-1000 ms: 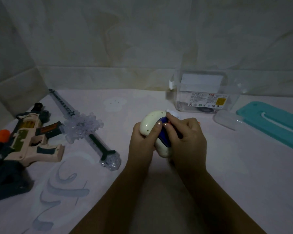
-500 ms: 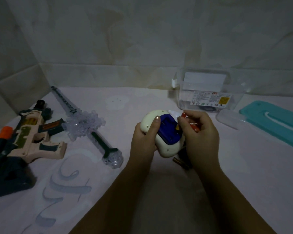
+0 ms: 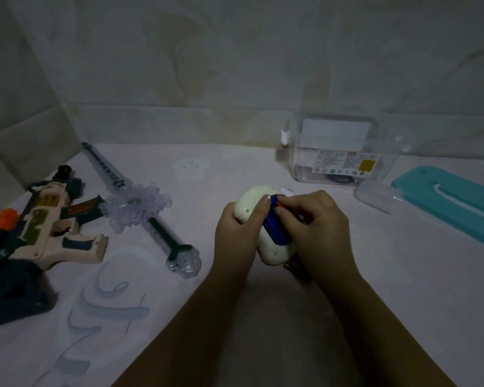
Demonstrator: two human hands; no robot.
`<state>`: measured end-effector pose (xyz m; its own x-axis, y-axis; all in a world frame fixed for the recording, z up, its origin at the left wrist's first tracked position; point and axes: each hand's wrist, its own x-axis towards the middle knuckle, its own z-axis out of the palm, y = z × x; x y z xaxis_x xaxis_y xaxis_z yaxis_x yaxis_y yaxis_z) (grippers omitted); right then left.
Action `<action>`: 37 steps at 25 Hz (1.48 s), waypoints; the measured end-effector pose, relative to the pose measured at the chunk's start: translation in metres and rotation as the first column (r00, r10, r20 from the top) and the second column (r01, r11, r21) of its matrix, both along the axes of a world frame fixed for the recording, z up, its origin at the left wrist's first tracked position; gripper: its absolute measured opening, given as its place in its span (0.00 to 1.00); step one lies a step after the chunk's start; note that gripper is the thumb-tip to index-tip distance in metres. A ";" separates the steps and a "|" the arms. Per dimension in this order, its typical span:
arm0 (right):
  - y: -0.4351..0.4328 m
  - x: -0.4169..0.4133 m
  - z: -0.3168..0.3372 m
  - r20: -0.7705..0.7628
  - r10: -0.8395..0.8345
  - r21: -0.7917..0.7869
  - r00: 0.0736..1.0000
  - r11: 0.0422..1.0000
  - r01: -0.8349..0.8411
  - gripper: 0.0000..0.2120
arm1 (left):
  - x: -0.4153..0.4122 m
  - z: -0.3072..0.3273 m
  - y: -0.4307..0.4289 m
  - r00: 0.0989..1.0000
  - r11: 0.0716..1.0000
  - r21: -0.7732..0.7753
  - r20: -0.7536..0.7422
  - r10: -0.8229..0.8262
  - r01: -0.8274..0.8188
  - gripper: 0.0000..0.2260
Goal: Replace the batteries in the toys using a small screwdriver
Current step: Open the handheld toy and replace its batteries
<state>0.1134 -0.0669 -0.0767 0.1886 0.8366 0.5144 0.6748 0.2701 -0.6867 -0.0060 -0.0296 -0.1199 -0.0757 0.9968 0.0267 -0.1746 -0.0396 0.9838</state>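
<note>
Fingers [image 3: 260,209] of the left hand [image 3: 235,236] are wrapped round the cream toy [image 3: 250,203], which is held up just over the middle of the pink table [image 3: 403,275]. A small red thing [image 3: 280,203] is pinched by the right hand [image 3: 319,227] against the toy's blue part [image 3: 274,231]. A toy gun [image 3: 53,233] and a clear sword [image 3: 140,208] are laid well off to the left.

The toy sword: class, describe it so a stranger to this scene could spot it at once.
Look at the left half of the pale table. Between the pink toy gun and the left hand lies the toy sword, slanted. Only it carries a clear crystal cluster.
</note>
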 end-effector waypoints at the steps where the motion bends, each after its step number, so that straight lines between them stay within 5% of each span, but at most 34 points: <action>1: -0.001 -0.001 0.000 -0.025 0.007 0.001 1.000 1.000 -0.007 0.10 | -0.001 0.000 0.001 1.000 1.000 -0.005 0.002 0.006 -0.006 0.34; 10: 0.003 -0.014 -0.014 -0.199 -0.097 0.006 0.975 0.995 0.100 0.12 | -0.001 -0.001 0.001 1.000 1.000 -0.001 0.004 0.010 -0.009 0.34; 14: 0.004 -0.015 -0.016 -0.152 -0.088 0.071 0.984 0.993 0.100 0.11 | -0.001 -0.001 0.001 1.000 1.000 -0.005 0.018 0.013 -0.013 0.35; 19: 0.006 -0.016 -0.021 0.091 -0.169 0.089 0.981 0.983 0.161 0.10 | -0.003 -0.002 0.002 0.999 0.999 -0.030 0.031 0.018 -0.017 0.34; 24: 0.007 -0.013 -0.018 0.200 -0.107 -0.069 0.974 0.990 0.123 0.13 | -0.004 0.000 0.003 0.999 0.998 -0.059 0.029 0.035 -0.033 0.34; 27: 0.006 -0.013 -0.016 -0.119 -0.030 -0.157 0.992 0.988 0.011 0.13 | -0.003 0.003 -0.001 0.999 0.998 -0.052 0.036 0.039 -0.037 0.33; 28: 0.004 -0.011 -0.013 -0.368 -0.028 -0.194 0.929 0.980 -0.048 0.12 | -0.003 0.004 -0.002 0.999 0.999 -0.034 0.043 0.032 -0.030 0.31; 30: 0.001 0.000 -0.001 -0.838 -0.091 -0.241 0.539 0.946 -0.215 0.07 | -0.005 0.005 -0.002 0.998 1.000 -0.010 0.066 0.013 -0.012 0.24; 32: -0.003 0.015 0.010 -0.991 -0.136 -0.129 0.013 0.897 -0.424 0.04 | -0.007 0.006 -0.002 0.996 1.000 -0.012 0.092 0.008 -0.007 0.23; 33: -0.006 0.021 0.014 -0.977 -0.167 -0.082 -0.135 0.871 -0.485 0.07 | -0.007 0.006 -0.001 0.996 1.000 -0.014 0.093 0.007 -0.006 0.24; 37: -0.013 0.029 0.022 -0.924 -0.201 0.009 -0.326 0.839 -0.544 0.18 | -0.006 0.004 0.001 0.994 1.000 -0.015 0.108 0.017 -0.016 0.22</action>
